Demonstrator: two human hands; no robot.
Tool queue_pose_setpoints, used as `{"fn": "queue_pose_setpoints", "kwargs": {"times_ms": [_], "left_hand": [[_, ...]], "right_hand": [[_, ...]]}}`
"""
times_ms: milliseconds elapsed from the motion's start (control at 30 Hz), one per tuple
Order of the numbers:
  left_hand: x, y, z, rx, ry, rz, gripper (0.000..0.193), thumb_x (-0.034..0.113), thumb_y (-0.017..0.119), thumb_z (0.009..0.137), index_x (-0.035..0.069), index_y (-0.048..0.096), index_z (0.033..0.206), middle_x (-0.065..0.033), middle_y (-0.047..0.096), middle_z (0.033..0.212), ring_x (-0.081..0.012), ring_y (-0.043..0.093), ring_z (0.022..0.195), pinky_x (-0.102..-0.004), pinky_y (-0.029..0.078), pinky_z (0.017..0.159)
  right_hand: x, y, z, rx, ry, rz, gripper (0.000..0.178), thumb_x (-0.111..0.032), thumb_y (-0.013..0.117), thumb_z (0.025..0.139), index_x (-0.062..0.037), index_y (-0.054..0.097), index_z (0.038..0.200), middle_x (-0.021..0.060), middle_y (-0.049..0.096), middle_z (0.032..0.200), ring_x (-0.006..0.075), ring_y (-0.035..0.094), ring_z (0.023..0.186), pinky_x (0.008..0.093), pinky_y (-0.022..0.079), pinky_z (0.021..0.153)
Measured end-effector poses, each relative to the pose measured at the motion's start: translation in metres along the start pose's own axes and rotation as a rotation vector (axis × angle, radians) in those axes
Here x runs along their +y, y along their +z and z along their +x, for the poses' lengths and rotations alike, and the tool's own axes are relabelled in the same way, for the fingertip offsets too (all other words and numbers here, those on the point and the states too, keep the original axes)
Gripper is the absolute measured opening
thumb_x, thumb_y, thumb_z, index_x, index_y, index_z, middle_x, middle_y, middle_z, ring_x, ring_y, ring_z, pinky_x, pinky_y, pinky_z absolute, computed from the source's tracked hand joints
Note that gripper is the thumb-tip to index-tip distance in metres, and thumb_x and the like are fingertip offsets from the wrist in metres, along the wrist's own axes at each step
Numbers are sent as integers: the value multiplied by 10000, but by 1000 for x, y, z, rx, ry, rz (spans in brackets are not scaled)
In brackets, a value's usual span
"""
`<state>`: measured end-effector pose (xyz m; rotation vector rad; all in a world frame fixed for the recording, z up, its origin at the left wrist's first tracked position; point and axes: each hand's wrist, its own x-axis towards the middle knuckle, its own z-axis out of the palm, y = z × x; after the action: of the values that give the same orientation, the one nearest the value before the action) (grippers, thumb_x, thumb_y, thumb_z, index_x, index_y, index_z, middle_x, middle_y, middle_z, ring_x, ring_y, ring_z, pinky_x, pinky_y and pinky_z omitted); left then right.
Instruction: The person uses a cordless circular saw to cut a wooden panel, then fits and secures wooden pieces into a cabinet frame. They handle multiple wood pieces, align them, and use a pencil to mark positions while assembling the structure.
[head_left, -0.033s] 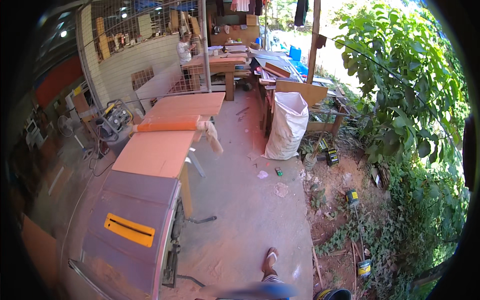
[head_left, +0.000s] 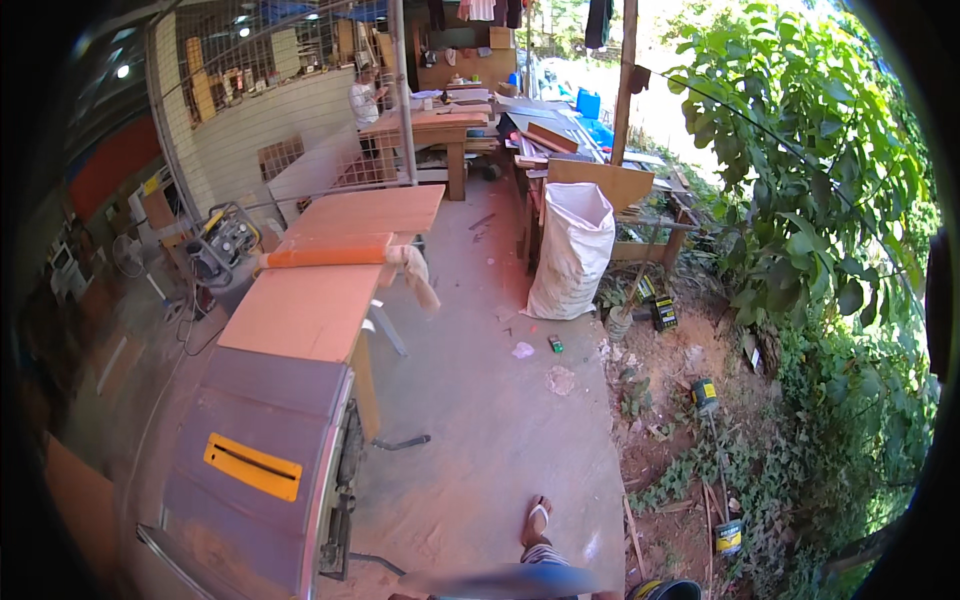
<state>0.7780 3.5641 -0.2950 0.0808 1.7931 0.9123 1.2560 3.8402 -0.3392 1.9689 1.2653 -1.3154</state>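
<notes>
Neither of my hands shows clearly; only slivers of what may be skin touch the lower edge. A blurred blue-grey shape (head_left: 500, 582) crosses the bottom, too smeared to name. Beyond it my foot in a white flip-flop (head_left: 538, 515) stands on the concrete floor. To my left is a table saw (head_left: 265, 400) with a yellow insert (head_left: 253, 466) around its blade slot. Behind the saw, a reddish-brown board (head_left: 300, 310) lies level with its top. An orange roll or tube (head_left: 328, 252) rests across the boards, with a pale cloth (head_left: 418, 278) hanging off its right end.
A tall white sack (head_left: 570, 250) stands upright ahead to the right. Dark cans (head_left: 704, 396) lie on the soil beside the concrete edge. A bent metal bar (head_left: 402, 442) juts from the saw's side into the walkway. Another person (head_left: 364, 105) stands by a far workbench (head_left: 430, 122).
The view has shifted very slightly, so the saw and boards sit a little further left. Nothing else visibly differs.
</notes>
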Motion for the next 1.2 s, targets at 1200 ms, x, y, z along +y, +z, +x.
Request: {"fn": "queue_pose_setpoints", "kwargs": {"times_ms": [1200], "left_hand": [[838,-253,542,38,295,-318,510,377,714,1034,47,633,1414,-103,707,1258,-191,697,1084,-345,558,909]], "right_hand": [[-1111,-164,195,-11,-469,-105,602,-570,668,929,12,800,1007,189,800,941,328,765,914,448,580,810]]}}
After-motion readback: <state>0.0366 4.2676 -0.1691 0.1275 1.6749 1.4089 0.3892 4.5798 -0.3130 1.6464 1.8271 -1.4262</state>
